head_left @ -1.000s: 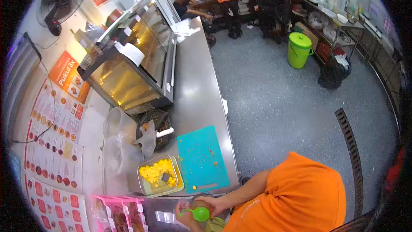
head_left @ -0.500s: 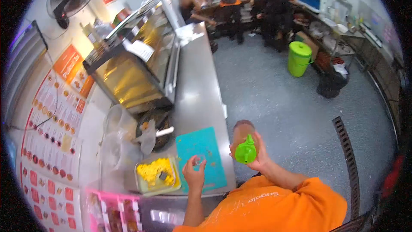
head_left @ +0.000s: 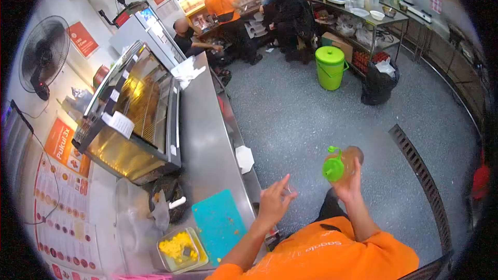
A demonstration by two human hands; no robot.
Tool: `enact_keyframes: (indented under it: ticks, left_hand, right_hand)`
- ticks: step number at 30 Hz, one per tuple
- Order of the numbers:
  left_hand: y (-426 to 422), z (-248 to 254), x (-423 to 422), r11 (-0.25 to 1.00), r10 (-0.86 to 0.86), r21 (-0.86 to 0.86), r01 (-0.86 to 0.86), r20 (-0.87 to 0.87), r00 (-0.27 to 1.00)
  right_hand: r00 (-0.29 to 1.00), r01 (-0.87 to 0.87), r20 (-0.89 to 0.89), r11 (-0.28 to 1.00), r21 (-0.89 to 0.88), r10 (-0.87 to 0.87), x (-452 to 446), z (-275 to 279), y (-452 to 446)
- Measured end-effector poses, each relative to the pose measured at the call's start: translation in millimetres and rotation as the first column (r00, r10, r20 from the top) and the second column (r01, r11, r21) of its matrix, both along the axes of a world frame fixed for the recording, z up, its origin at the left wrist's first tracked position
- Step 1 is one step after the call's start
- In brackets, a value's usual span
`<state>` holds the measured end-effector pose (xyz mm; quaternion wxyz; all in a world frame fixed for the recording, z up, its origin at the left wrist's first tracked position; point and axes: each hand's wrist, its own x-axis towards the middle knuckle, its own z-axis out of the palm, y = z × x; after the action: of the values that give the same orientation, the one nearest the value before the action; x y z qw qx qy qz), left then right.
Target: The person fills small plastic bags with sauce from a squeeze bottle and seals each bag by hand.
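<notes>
My right hand (head_left: pixel 350 187) is wrapped round a clear squeeze bottle (head_left: pixel 348 165) with a bright green spouted cap (head_left: pixel 333 169), over the floor. The bottle is tilted, its spout toward me, and brownish contents show through. Left of it, my left hand (head_left: pixel 275 201) pinches a small clear plastic cup (head_left: pixel 289 190) between thumb and finger, just past the counter's edge. A turquoise cutting board (head_left: pixel 220 223) with crumbs lies on the counter to the left. Beside it stands a tub of chopped yellow food (head_left: pixel 178 246) with a dark piece on top.
A glass-fronted warming cabinet (head_left: pixel 132 116) stands on the steel counter (head_left: pixel 199 119). Behind the board sits a dark pan (head_left: pixel 168 202) with a white handle. A green lidded bin (head_left: pixel 330 67) and a black garbage bag (head_left: pixel 380 83) are on the floor. Several people (head_left: pixel 288 18) are at the back.
Both hands have moved right, away from over the cutting board and counter edge, with the bottle and the small cup still held. The view has turned, showing more of the back of the room.
</notes>
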<state>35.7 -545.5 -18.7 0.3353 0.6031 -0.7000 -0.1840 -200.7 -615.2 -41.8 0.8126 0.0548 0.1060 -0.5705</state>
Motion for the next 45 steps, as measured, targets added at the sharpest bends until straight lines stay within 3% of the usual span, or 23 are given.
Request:
enact_keyframes:
  ticks: [3, 6, 9, 13, 15, 17, 19, 22, 33, 45]
  left_hand:
    - [-54.6, 12.9, -38.0, 0.995, -0.009, -0.095, 0.001, -0.081, 0.997]
    - [-111.8, 43.2, -76.8, 0.999, 0.029, -0.036, -0.032, -0.1, 0.995]
    - [-163.4, 71.0, -111.4, 0.998, 0.011, -0.056, -0.013, -0.027, 1.0]
    - [-210.7, 96.3, -138.0, 0.988, -0.068, -0.143, 0.06, -0.049, 0.996]
    - [-227.8, 118.8, -143.9, 0.953, -0.101, -0.273, 0.128, 0.111, 0.989]
    - [-242.3, 139.1, -150.7, 0.963, -0.12, -0.233, 0.134, 0.074, 0.99]
    - [-255.9, 147.7, -152.0, 0.917, -0.165, -0.328, 0.227, 0.207, 0.964]
    - [-270.6, 160.5, -152.7, 0.913, -0.173, -0.315, 0.258, 0.272, 0.947]
    - [-344.8, 179.7, -115.2, 0.91, -0.213, -0.278, 0.308, 0.324, 0.922]
    - [-465.4, 191.4, 33.1, 0.891, -0.188, -0.327, 0.316, 0.367, 0.911]
  right_hand:
    - [0.997, 0.02, -0.069, 1.0, 0.013, -0.019, -30.6, -0.6, -46.7]
    - [0.995, 0.037, -0.091, 0.999, 0.021, -0.035, -63.5, 0.6, -90.8]
    - [0.982, 0.127, -0.145, 0.991, 0.035, -0.12, -90.8, 18.9, -137.2]
    - [0.975, 0.13, -0.172, 0.989, -0.071, -0.141, -118.1, 45.1, -186.7]
    - [0.968, 0.146, -0.189, 0.984, -0.102, -0.163, -127.7, 49.8, -211.1]
    - [0.965, 0.177, -0.172, 0.975, -0.134, -0.199, -131.9, 51.0, -232.6]
    - [0.966, 0.184, -0.156, 0.972, -0.144, -0.205, -134.7, 53.8, -250.2]
    - [0.963, 0.195, -0.156, 0.968, -0.158, -0.22, -130.0, 61.6, -262.8]
    - [0.91, 0.222, -0.293, 0.943, -0.249, -0.292, -85.0, 103.0, -316.7]
    - [0.932, 0.203, -0.238, 0.938, -0.282, -0.273, 73.6, 113.7, -442.4]
